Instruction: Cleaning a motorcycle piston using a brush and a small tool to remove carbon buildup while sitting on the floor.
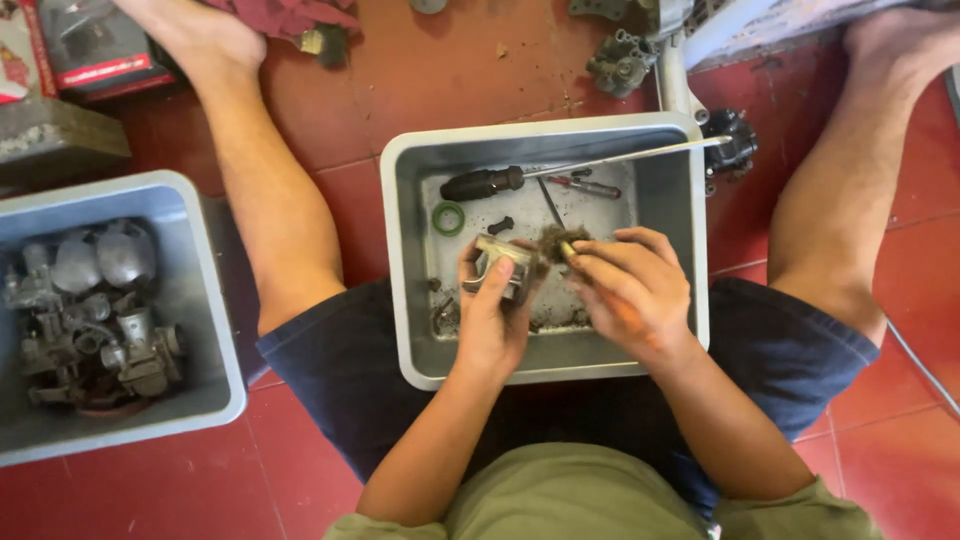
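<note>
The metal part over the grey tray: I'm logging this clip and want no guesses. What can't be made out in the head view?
- Metal part: the left hand wraps it, hiding its lower side.
- Brush: the right hand covers its handle; bristles blurred.
- Bits in the grey tray: too small to identify.
- Left tub: cut off by the frame's edge.
</note>
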